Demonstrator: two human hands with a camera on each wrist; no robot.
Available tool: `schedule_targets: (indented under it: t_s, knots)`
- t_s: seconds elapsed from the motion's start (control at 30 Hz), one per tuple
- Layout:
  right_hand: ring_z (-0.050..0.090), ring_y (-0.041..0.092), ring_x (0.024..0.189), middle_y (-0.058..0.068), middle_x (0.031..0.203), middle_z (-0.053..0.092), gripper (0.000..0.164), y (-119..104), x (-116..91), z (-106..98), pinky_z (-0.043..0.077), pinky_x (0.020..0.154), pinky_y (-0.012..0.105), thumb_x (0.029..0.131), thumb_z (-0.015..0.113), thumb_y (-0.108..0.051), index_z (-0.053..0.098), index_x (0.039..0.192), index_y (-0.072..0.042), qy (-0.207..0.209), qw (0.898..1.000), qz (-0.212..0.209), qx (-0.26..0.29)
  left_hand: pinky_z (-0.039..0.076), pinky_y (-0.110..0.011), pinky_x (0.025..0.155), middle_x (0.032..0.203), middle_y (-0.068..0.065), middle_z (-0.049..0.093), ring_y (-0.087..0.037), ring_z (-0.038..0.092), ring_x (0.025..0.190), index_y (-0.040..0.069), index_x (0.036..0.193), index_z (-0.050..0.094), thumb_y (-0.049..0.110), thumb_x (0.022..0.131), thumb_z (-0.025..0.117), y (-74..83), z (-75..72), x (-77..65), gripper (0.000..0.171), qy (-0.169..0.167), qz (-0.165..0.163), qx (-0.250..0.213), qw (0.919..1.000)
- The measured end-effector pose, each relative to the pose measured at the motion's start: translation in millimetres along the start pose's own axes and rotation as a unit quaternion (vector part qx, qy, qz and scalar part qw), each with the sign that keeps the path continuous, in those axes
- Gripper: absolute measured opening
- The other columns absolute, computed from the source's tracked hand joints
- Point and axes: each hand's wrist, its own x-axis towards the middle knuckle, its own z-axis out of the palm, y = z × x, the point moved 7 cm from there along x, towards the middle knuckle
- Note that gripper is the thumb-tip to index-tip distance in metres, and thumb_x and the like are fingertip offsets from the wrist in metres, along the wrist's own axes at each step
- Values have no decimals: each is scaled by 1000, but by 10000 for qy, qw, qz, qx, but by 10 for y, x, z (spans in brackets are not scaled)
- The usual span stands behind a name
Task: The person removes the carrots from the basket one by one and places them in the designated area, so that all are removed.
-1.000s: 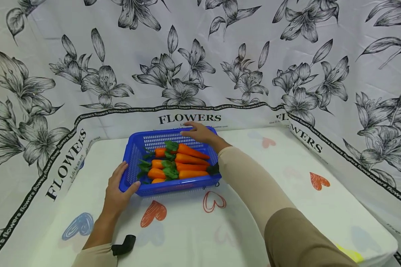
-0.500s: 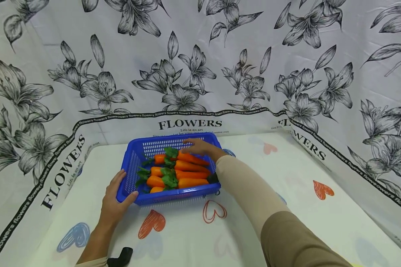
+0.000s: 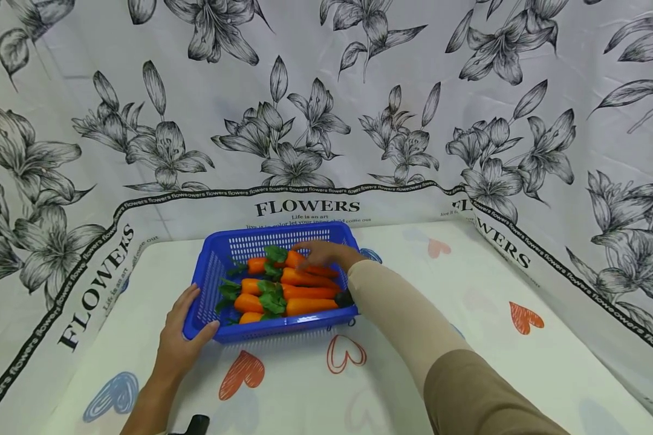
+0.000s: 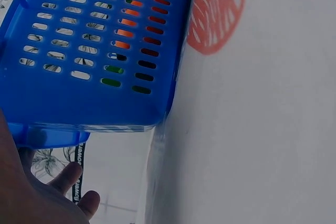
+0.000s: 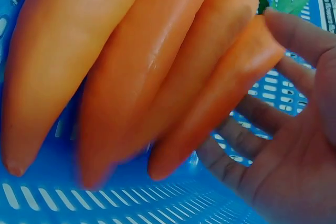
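Note:
A blue plastic basket point(image 3: 198, 308) with slotted walls holds several orange carrots point(image 3: 307, 292) with green leafy tops point(image 3: 272, 299). My left hand point(image 3: 176, 335) rests at the basket's left front corner, fingers along the side and thumb near the front rim. In the left wrist view, its fingertips extend past the blue rim point(image 4: 47, 136). Inside the basket, my right hand point(image 3: 329, 254) is over the farthest carrot. The right wrist view shows that hand point(image 5: 283, 140) spread beside the outermost carrot point(image 5: 220, 93), with a fingertip close to its leafy end and the other fingers along its far side.
The basket stands on a white tablecloth point(image 3: 413, 386) printed with hearts point(image 3: 242, 374). Behind it hangs a white curtain point(image 3: 392, 42) with black flower drawings. A dark strap piece point(image 3: 198, 424) shows at the left wrist.
My right hand has come down from above the basket's far rim to the farthest carrot. My left hand stays at the corner. The whole scene sits slightly lower in the head view.

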Motion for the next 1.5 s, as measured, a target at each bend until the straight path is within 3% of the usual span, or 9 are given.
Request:
schedule_targets:
  t_s: [0.2,0.37,0.57,0.8,0.97,1.13,1.5]
  knots:
    - [48,21,95,4,131,36,64,74,16,52,46,71,31,75,67,-29,35,131,-37,-75,9997,186,-158,33,-63,77,141,11,18,-31,22,123,33,136,25,33,74,65,-5,8,-25,73,-30,-70,25,10000]
    - [50,20,93,2,129,38,67,34,-14,-21,46,73,32,74,68,-31,34,131,-37,257,9995,66,-173,33,-63,77,141,9,18,-31,22,123,32,136,26,34,74,64,9,11,-17,73,-18,-35,10,10000]
    - [54,17,85,4,111,50,69,-108,-174,-239,49,61,28,74,68,-28,32,133,-37,754,9947,-431,554,29,-64,82,140,11,19,-25,21,124,30,135,29,27,75,65,6,-5,5,71,-16,124,-197,9997]
    - [58,14,81,6,101,57,72,-343,-500,-616,50,61,29,75,67,-32,27,135,-33,1321,9765,-1110,1289,30,-64,80,140,10,19,-26,22,123,29,136,29,25,76,64,24,-13,13,70,-49,157,-211,9996]
    - [59,17,78,6,93,60,71,-479,-741,-835,50,63,31,76,64,-37,26,135,-34,1675,9642,-1492,1415,30,-63,80,140,11,19,-27,23,123,29,136,29,26,76,64,27,-13,18,69,-37,126,-187,9997]
    - [59,17,75,6,90,60,71,-570,-971,-977,50,62,31,76,63,-38,26,135,-33,2083,9446,-1981,1584,29,-64,81,140,11,18,-27,22,123,30,136,28,27,76,64,6,-7,28,70,-53,88,-183,9998]
    - [59,23,79,16,97,53,66,-896,-1730,-1154,49,71,32,83,59,-13,24,138,-13,2725,8984,-2877,1892,31,-63,80,140,13,17,-28,22,124,32,136,27,29,76,63,-16,9,5,71,-60,-70,-138,9999]
